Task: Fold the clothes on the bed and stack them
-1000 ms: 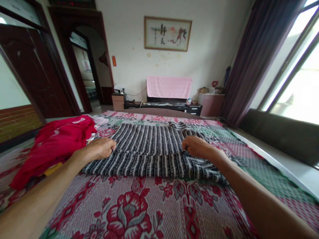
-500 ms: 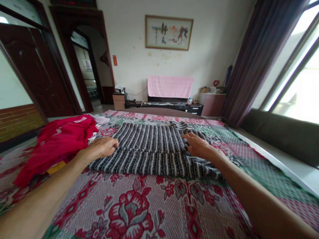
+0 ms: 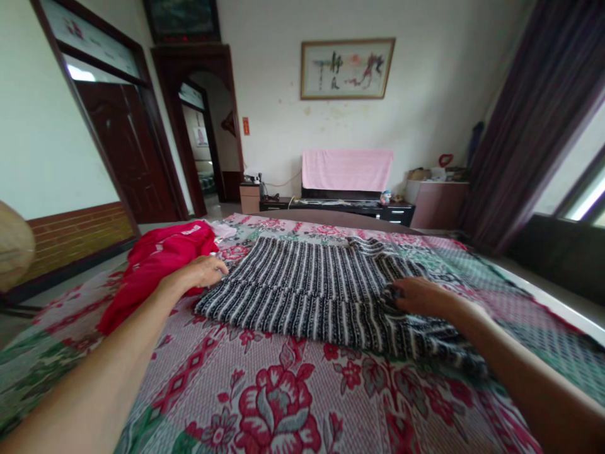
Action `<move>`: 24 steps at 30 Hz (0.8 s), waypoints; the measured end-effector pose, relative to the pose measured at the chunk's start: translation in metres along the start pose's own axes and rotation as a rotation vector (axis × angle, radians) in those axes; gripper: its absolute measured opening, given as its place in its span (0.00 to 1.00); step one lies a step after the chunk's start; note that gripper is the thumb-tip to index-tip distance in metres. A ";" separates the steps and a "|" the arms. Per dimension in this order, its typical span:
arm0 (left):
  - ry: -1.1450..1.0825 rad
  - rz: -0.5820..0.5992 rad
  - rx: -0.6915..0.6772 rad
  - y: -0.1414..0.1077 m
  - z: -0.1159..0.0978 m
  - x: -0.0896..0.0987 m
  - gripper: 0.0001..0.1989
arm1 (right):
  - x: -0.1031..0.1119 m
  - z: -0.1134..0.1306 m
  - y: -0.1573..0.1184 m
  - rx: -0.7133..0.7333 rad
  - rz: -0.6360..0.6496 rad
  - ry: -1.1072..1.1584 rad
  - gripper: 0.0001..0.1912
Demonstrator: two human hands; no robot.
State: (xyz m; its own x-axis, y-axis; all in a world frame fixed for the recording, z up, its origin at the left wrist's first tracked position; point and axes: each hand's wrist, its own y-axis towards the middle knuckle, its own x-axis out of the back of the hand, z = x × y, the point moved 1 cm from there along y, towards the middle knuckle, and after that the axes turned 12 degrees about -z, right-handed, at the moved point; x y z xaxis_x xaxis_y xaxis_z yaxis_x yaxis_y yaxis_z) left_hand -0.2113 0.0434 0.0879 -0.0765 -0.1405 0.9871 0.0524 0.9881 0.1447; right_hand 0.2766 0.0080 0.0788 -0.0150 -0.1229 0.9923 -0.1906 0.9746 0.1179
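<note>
Presently, the striped knit cloth (image 3: 302, 271) lay mostly flat on the floral cover (image 3: 278, 403), between the two hands, with a crosswise ridge through its middle and rumpling towards its right end. The right hand (image 3: 418, 296) was closed, pinching a bunched part of the cloth. The left hand (image 3: 207, 271) was at the opposite edge, fingers loosely bent; whether it pinched that edge could not be told.

Risks, as judged: a pull by the right hand alone could have skewed the stripes or dragged the whole piece sideways, the left edge being poorly secured. The bunching under the right fingers could have set into creases. The left forearm, passing close to the red heap (image 3: 165, 252), could have caught and shifted it.

Count: hands, two; striped cloth, one; red heap, one, its number of garments undetermined; floral cover, one; pink cloth (image 3: 347, 169), one; framed picture (image 3: 348, 68), one.
</note>
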 end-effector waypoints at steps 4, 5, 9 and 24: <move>0.017 0.094 0.020 -0.004 -0.003 0.005 0.24 | 0.002 -0.001 0.001 -0.015 -0.004 0.022 0.08; 0.017 0.101 -0.009 -0.005 -0.004 0.006 0.23 | 0.001 -0.002 0.002 -0.004 -0.006 0.038 0.08; -0.056 0.123 -0.084 -0.005 -0.003 0.004 0.22 | -0.002 -0.005 0.003 0.040 -0.013 0.085 0.09; 0.005 0.035 -0.026 0.002 -0.001 -0.011 0.13 | -0.002 -0.017 0.004 0.017 -0.065 -0.025 0.14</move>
State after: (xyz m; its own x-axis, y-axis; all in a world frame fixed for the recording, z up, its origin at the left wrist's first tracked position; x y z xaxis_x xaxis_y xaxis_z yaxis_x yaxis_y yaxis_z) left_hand -0.2091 0.0474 0.0769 -0.0697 -0.1058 0.9919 0.0813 0.9904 0.1114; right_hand 0.2924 0.0148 0.0782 -0.0268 -0.1909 0.9813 -0.2089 0.9610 0.1812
